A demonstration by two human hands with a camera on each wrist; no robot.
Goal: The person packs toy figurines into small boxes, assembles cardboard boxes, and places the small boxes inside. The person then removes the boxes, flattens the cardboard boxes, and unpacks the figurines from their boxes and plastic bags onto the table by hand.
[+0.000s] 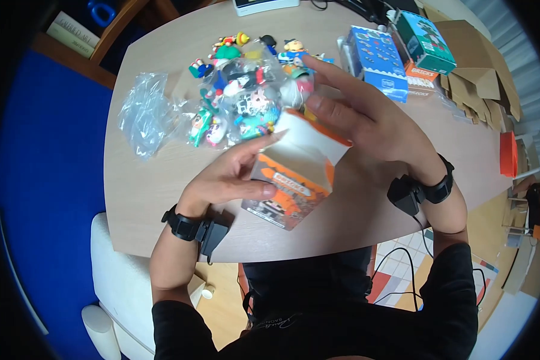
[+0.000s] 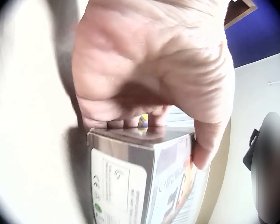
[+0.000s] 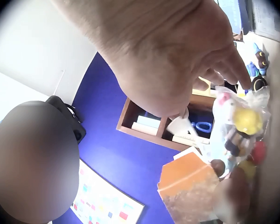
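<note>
An orange and grey cardboard box (image 1: 291, 189) printed "BRICKS" tilts above the near side of the table, its top open and its white inner side showing. My left hand (image 1: 222, 177) grips it, thumb on the printed face and fingers round the far side; in the left wrist view that hand (image 2: 154, 70) holds the box by one end. Just beyond the raised flap, my right hand (image 1: 360, 117) has its fingers extended, with the thumb right by the flap. Small toy figures (image 1: 255, 102), several in clear bags, lie in a heap behind the box.
Left of the heap lies a crumpled clear plastic bag (image 1: 145, 114). At the back right stand a blue box (image 1: 378, 63) and a green box (image 1: 425, 42) on an orange one, beside flattened brown cardboard (image 1: 474, 78). The table's (image 1: 222, 240) near edge runs close to my body.
</note>
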